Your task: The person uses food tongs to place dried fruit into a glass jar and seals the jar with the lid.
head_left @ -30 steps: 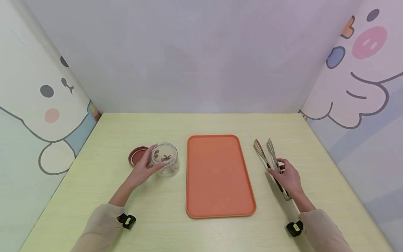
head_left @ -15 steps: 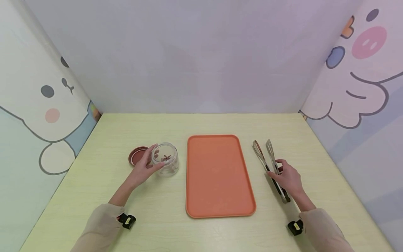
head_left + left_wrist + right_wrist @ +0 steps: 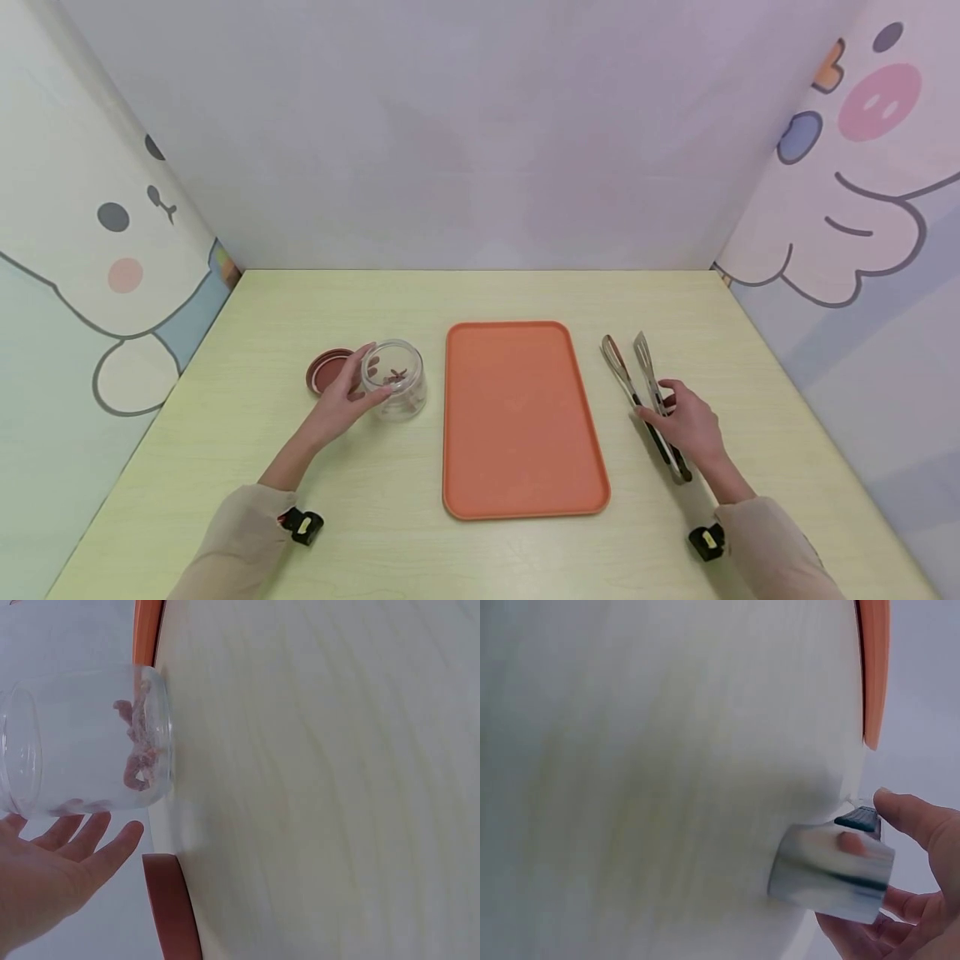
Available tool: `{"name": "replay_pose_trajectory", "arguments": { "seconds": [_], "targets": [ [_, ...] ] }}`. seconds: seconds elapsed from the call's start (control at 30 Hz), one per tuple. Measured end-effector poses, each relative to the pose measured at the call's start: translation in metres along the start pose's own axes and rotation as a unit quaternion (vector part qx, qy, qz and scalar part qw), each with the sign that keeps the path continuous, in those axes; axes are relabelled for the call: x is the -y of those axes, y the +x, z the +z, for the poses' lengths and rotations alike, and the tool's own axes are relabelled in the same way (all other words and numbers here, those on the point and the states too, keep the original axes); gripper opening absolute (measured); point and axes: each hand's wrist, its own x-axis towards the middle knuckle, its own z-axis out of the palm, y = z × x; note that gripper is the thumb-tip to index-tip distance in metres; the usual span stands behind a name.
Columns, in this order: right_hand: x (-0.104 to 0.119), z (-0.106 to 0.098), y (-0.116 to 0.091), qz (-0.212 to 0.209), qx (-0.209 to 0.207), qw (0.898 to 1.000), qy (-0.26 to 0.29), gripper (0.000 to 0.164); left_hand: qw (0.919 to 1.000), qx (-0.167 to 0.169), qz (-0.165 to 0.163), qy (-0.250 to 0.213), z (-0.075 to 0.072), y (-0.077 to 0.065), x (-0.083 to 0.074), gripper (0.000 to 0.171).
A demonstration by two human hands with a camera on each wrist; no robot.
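A clear glass jar (image 3: 407, 406) stands without its lid on the table, left of the tray. My left hand (image 3: 336, 411) holds it, thumb at the near rim and fingers around the left side. Several small reddish-brown pieces (image 3: 139, 750) lie at the jar's bottom in the left wrist view. The reddish-brown lid (image 3: 327, 372) rests behind that hand, partly covered. On the right, my right hand (image 3: 690, 423) grips metal tongs (image 3: 657, 442) with dark handle grips between thumb and fingers. Their two slotted ends point away from me, spread apart. The bent metal end (image 3: 829, 874) shows in the right wrist view.
An orange rectangular tray (image 3: 525, 425) lies on the pale wooden table (image 3: 360, 533) between the two hands. Walls with cartoon animals stand left and right, and a plain wall (image 3: 480, 150) closes off the back.
The tongs have turned slightly in my right hand, their ends shifting a little left and nearer, mostly in the first half second. My left hand and the jar have stayed put.
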Motion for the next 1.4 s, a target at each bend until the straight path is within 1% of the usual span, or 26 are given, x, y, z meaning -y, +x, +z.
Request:
{"name": "replay_pose_trajectory", "arguments": {
  "seconds": [0.23,0.47,0.63,0.73,0.83,0.9,1.03,1.07,1.1,1.2,1.37,1.4],
  "targets": [
    [0.006,-0.007,0.002,-0.010,-0.027,0.999,0.015,0.060,1.0000,0.000,-0.003,0.004,-0.001,0.001,0.000,0.072],
    [0.019,-0.013,0.005,-0.049,-0.059,0.996,0.041,0.055,1.0000,0.002,0.000,0.006,-0.001,0.001,0.000,0.071],
    [0.031,-0.014,0.007,-0.068,-0.067,0.993,0.064,0.053,1.0000,0.005,-0.001,0.004,-0.001,0.001,0.000,0.071],
    [0.040,-0.013,0.009,-0.081,-0.068,0.990,0.094,0.051,1.0000,0.006,-0.003,0.006,-0.002,0.000,-0.001,0.071],
    [0.050,-0.009,0.011,-0.102,-0.066,0.983,0.135,0.050,0.9999,0.008,-0.005,0.007,-0.003,0.000,-0.002,0.071],
    [0.057,-0.005,0.012,-0.122,-0.064,0.977,0.162,0.049,0.9999,0.010,-0.006,0.006,-0.003,-0.001,-0.003,0.071],
    [0.072,0.006,0.015,-0.163,-0.052,0.965,0.200,0.049,0.9999,0.015,-0.007,0.004,-0.004,-0.001,-0.003,0.071],
    [0.076,0.008,0.016,-0.172,-0.043,0.961,0.211,0.050,0.9999,0.016,-0.006,0.002,-0.005,-0.001,-0.003,0.071],
    [0.081,0.011,0.017,-0.177,-0.038,0.959,0.216,0.050,0.9998,0.017,-0.006,0.002,-0.005,-0.001,-0.003,0.071],
    [0.096,0.016,0.017,-0.193,-0.018,0.950,0.247,0.049,0.9998,0.020,0.004,-0.007,-0.006,-0.001,-0.001,0.070],
    [0.127,0.017,0.012,-0.219,0.006,0.932,0.287,0.045,0.9995,0.021,0.017,-0.018,-0.007,0.000,0.003,0.067],
    [0.133,0.017,0.010,-0.221,0.011,0.930,0.292,0.044,0.9995,0.021,0.017,-0.017,-0.007,0.001,0.003,0.067]
  ]
}}
